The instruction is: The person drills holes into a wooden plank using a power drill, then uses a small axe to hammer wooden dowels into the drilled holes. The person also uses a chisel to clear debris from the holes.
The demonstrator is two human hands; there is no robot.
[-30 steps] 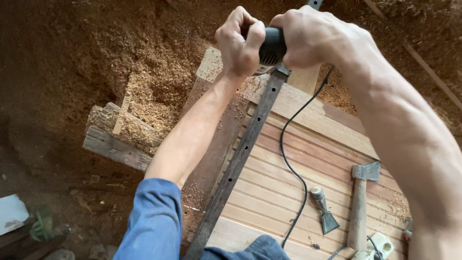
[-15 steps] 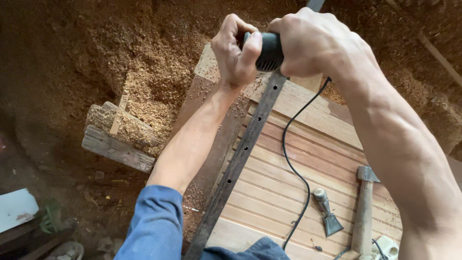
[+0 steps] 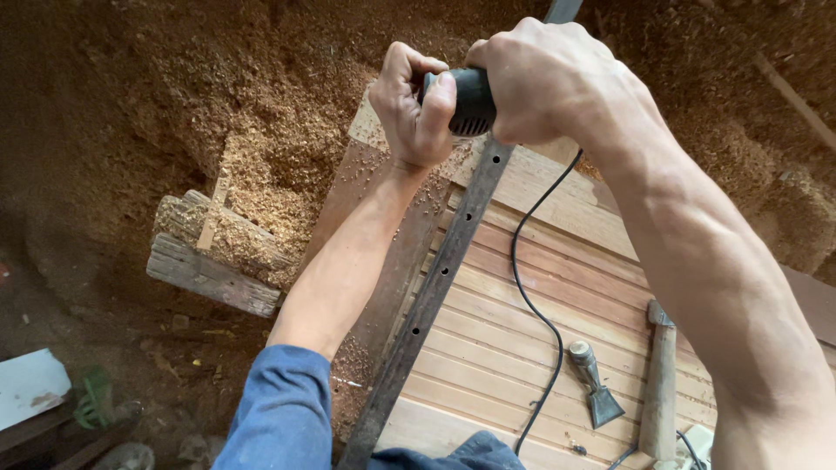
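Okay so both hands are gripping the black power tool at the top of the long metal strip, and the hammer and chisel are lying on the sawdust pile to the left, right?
Not quite. The hammer and chisel lie on the slatted wooden panel to the right, beside the black cord, not on the sawdust pile. The head view shows it. The rest holds: the left hand and right hand grip the black power tool at the top of the metal strip.

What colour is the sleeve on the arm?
Blue. The sleeve, rolled up on the left arm, shows at the bottom of the head view.

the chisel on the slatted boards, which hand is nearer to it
Right. The right hand grips the black power tool up the boards from the chisel; the left hand grips the tool's far side, further left.
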